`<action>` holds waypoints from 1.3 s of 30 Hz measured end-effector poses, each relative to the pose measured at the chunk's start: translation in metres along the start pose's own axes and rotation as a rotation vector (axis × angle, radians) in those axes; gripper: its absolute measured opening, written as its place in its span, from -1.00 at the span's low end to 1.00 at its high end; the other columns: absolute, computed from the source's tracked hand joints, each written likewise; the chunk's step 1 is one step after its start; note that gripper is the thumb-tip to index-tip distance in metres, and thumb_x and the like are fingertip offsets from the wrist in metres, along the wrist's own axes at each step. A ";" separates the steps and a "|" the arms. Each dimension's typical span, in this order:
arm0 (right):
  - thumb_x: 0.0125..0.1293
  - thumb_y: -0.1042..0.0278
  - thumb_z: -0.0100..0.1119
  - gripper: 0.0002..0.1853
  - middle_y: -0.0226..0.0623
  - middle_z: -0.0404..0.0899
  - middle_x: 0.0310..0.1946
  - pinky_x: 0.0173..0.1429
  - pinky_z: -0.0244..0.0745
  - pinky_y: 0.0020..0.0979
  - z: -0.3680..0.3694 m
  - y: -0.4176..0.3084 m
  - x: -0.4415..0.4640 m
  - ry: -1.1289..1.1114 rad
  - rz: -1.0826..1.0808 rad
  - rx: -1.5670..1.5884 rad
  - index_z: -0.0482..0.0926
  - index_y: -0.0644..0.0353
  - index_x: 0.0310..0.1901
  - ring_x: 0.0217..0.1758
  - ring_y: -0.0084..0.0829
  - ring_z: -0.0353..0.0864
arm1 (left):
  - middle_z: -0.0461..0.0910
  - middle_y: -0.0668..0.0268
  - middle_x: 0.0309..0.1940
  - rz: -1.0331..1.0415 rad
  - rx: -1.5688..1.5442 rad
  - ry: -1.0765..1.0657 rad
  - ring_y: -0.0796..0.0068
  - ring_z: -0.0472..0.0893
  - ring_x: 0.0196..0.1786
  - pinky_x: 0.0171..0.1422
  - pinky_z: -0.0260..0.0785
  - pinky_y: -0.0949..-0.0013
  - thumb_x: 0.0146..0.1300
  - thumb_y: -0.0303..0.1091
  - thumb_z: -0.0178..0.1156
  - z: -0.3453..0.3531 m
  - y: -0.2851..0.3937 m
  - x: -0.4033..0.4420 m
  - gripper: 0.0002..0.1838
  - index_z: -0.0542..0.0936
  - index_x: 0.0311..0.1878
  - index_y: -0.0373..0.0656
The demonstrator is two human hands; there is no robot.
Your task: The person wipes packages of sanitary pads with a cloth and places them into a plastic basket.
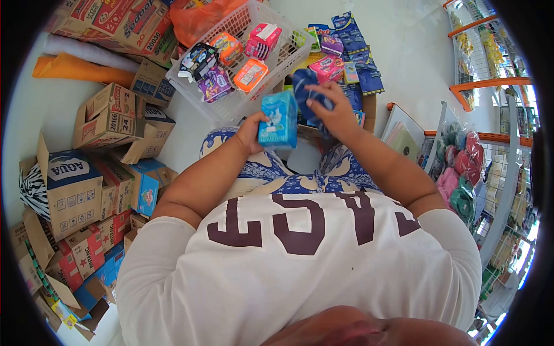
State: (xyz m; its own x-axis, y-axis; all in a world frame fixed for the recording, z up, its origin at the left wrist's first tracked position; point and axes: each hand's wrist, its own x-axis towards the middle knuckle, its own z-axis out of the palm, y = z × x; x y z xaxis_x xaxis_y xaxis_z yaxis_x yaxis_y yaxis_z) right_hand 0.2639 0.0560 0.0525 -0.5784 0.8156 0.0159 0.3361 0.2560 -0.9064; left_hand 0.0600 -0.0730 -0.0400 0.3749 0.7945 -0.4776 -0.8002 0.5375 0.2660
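My left hand [251, 132] holds a light blue packet [279, 120] upright by its left side. Close to its right, my right hand [332, 109] grips a dark blue packet [309, 95], slightly blurred. Beyond them, a white plastic basket [288, 64] carries several packs, among them an orange one [250, 75], a pink one [264, 41], a black one [198, 61] and a purple one [215, 84]. Past my right hand, a pink pack [327, 68] and several dark blue packets [359, 56] lie on and around an open cardboard box [370, 113], which my hand and the packets partly hide.
Cardboard boxes [72, 190] are stacked along the left side. More cartons [118, 26] and an orange bag [199, 20] stand at the upper left. Wire shelving with orange rails [490, 83] and bagged goods [461, 164] line the right.
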 end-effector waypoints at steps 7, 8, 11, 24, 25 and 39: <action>-0.05 0.42 0.45 -0.45 -0.31 0.45 -0.07 0.11 0.49 -0.25 0.003 -0.009 -0.025 -0.551 -0.693 -0.267 0.63 -0.22 0.06 0.02 -0.18 0.50 | 0.58 0.11 0.14 -0.038 0.079 0.072 0.16 0.61 0.15 0.32 0.40 0.00 0.30 0.16 0.16 0.005 -0.003 -0.004 -0.33 0.42 0.30 -0.12; -0.03 0.42 0.44 -0.47 -0.30 0.45 -0.08 0.10 0.49 -0.25 0.002 0.000 -0.021 -0.434 -0.644 -0.290 0.63 -0.21 0.05 0.02 -0.18 0.51 | 0.58 0.11 0.14 -0.034 0.119 0.075 0.16 0.61 0.15 0.32 0.40 0.00 0.29 0.15 0.18 -0.001 -0.003 -0.003 -0.33 0.41 0.31 -0.12; 0.01 0.41 0.41 -0.52 -0.24 0.45 -0.09 0.08 0.50 -0.25 0.002 0.028 -0.006 -0.213 -0.517 -0.294 0.63 -0.15 0.03 0.03 -0.18 0.52 | 0.58 0.11 0.14 -0.004 0.077 0.050 0.14 0.61 0.13 0.29 0.42 -0.01 0.28 0.14 0.20 -0.005 -0.001 -0.006 -0.32 0.40 0.31 -0.12; -0.05 0.32 0.44 -0.50 -0.33 0.46 -0.09 -0.04 0.49 -0.26 0.029 0.012 -0.030 -0.430 -0.654 -0.806 0.63 -0.11 0.03 0.02 -0.26 0.50 | 0.56 0.24 0.14 0.369 -0.290 0.356 0.17 0.55 0.19 0.36 0.34 0.02 0.36 0.08 0.15 0.001 0.002 0.004 -0.49 0.43 0.24 0.02; -0.07 0.32 0.44 -0.49 -0.34 0.46 -0.10 -0.04 0.49 -0.26 0.023 0.016 -0.029 -0.438 -0.490 -0.827 0.63 -0.12 0.03 0.02 -0.28 0.50 | 0.56 0.24 0.14 0.372 -0.291 0.357 0.17 0.55 0.19 0.36 0.34 0.02 0.36 0.08 0.15 -0.002 0.003 0.005 -0.49 0.43 0.24 0.02; -0.04 0.38 0.42 -0.52 -0.31 0.47 -0.15 -0.07 0.46 -0.25 0.018 0.038 -0.008 -0.434 -0.674 -0.708 0.65 -0.09 0.02 -0.07 -0.21 0.52 | 0.53 0.19 0.16 0.342 -0.366 0.230 0.14 0.52 0.20 0.34 0.35 0.01 0.28 0.23 0.16 -0.005 0.007 0.001 -0.36 0.43 0.28 0.02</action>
State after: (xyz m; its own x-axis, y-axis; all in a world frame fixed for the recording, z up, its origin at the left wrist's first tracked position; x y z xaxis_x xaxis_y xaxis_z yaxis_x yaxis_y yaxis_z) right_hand 0.2683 0.0496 0.0109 -0.9741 0.1748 0.1436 0.1228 0.9417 -0.3132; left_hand 0.0529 -0.0701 -0.0427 -0.0143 0.8025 -0.5965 -0.9843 0.0937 0.1497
